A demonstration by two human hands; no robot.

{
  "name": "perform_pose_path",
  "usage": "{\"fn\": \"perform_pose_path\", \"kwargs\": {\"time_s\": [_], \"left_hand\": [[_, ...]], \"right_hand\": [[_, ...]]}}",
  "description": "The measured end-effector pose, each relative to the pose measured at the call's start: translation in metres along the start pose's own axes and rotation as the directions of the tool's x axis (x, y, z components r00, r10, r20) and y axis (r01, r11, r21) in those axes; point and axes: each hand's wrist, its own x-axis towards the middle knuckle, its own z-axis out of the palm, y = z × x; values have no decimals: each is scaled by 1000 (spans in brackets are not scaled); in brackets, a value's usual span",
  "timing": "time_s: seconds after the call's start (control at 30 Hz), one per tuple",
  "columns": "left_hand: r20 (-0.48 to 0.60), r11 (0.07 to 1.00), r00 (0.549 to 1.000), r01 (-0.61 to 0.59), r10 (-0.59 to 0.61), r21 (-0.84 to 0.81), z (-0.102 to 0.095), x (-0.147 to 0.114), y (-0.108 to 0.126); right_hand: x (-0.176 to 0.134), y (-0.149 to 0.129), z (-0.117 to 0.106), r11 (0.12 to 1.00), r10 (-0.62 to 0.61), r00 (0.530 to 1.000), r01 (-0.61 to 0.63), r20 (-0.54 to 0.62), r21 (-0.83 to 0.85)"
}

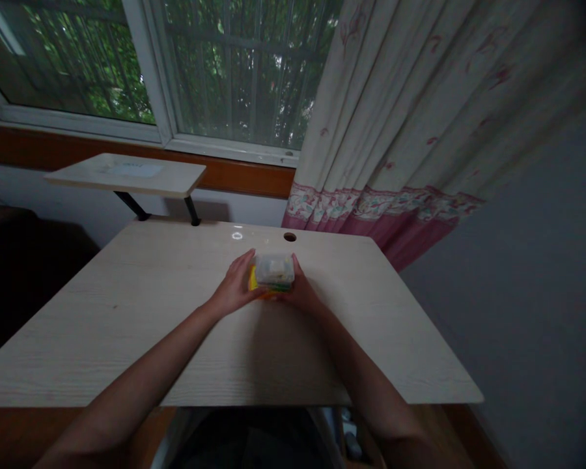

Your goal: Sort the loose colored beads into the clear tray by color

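A small clear plastic box with yellow and green showing at its lower part is held between my two hands, over the far middle of the desk. My left hand grips its left side, thumb along the near edge. On the right side my right hand is closed round it, the fingers partly hidden behind. What lies inside the box is too blurred to name. I cannot tell whether its underside touches the desk.
The pale wooden desk has a round cable hole near its back edge. A raised shelf on black legs stands at the back left. A window and a flowered curtain are behind; a wall is at the right.
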Motion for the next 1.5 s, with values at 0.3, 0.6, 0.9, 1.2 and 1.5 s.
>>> {"fn": "perform_pose_path", "kwargs": {"time_s": [0.3,0.6,0.9,1.2,1.5], "left_hand": [[-43,993,997,-65,61,-94,12,15,6],[-209,967,978,-72,20,-244,-13,23,31],[-266,823,916,109,-301,-557,-44,10,-8],[-96,604,867,257,-489,-754,-64,-31,-104],[-3,484,834,317,-552,-815,-62,-29,-128]], "right_hand": [[15,-55,-40,931,-290,945,315,153,-184],[26,-91,-32,881,-394,908,417,142,-225],[51,-132,55,875,-328,940,341,99,-344],[74,-139,148,848,-150,966,234,209,-475],[79,-121,171,865,-49,989,111,139,-490]]}}
